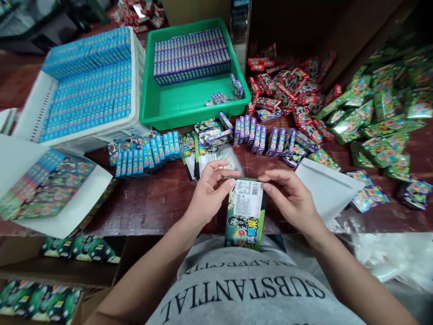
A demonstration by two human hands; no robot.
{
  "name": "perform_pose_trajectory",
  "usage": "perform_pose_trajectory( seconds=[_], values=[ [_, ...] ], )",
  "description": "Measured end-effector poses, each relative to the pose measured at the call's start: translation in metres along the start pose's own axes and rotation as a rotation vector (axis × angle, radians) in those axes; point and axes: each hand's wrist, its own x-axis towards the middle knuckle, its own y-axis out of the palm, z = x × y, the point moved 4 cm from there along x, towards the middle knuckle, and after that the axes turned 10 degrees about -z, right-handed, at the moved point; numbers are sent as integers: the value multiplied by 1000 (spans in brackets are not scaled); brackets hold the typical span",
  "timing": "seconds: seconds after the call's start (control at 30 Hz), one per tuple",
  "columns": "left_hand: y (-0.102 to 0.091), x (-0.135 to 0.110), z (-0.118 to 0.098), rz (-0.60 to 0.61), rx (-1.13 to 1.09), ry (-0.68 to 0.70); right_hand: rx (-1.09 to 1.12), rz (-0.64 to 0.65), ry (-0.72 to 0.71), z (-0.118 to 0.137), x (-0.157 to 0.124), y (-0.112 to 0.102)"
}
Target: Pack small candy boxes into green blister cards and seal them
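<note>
A green and black candy box (246, 225) with a white barcode label stands between my hands, against the front of my grey shirt. My left hand (213, 187) pinches its top left corner between thumb and forefinger. At the top right corner, the thumb and fingers of my right hand (291, 194) close on the edge. Just beyond my left hand lie flat green and black packages (192, 155) and a clear plastic piece (232, 158). Small purple boxes (245, 128) stand in a row past the hands, with small blue boxes (149, 153) to their left.
Behind are a white crate (137, 81) of blue boxes and a green tub (186, 97) holding purple boxes. Red packets (287, 88) and green packets (382, 122) are heaped at right. An open white carton (98, 189) stands left; a white flap (324, 189) is near my right hand.
</note>
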Motion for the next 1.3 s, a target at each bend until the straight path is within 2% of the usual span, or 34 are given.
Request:
perform_pose_trajectory(
  seconds=[0.17,0.3,0.4,0.5,0.63,0.7,0.73,0.8,0.87,0.9,0.97,1.03,1.1,1.13,1.2,1.23,1.3],
  values=[
    [11,2,-20,107,222,21,-41,101,40,15,7,-5],
    [20,9,-29,155,269,-12,-1,19,308,14,12,-8],
    [24,17,-34,187,326,-10,25,18,402,13,14,-10],
    [26,20,-38,253,408,7,62,68,359,17,17,-15],
    [28,21,-38,371,440,46,20,185,153,26,18,-24],
    [28,24,-35,402,509,117,-148,224,39,25,19,-37],
    [27,28,-32,402,578,163,-285,197,-13,22,20,-48],
    [24,38,-23,383,780,251,-656,48,-70,11,22,-82],
    [21,48,-12,360,989,356,-1054,-136,-23,-1,23,-122],
    [22,51,-9,346,1055,432,-1202,-171,36,-7,21,-139],
    [32,48,-9,299,1071,620,-1339,-130,136,-13,16,-158],
    [52,35,-18,273,951,763,-1264,-100,162,-6,12,-155],
    [81,18,-27,346,763,749,-1037,-150,127,14,11,-135],
    [97,10,-31,418,657,677,-893,-177,101,26,11,-122],
    [123,0,-32,546,440,471,-629,-145,56,46,13,-94],
    [132,-1,-31,570,342,363,-540,-99,27,53,14,-81],
    [138,5,-25,518,188,190,-478,-8,-52,57,17,-66]
  ],
)
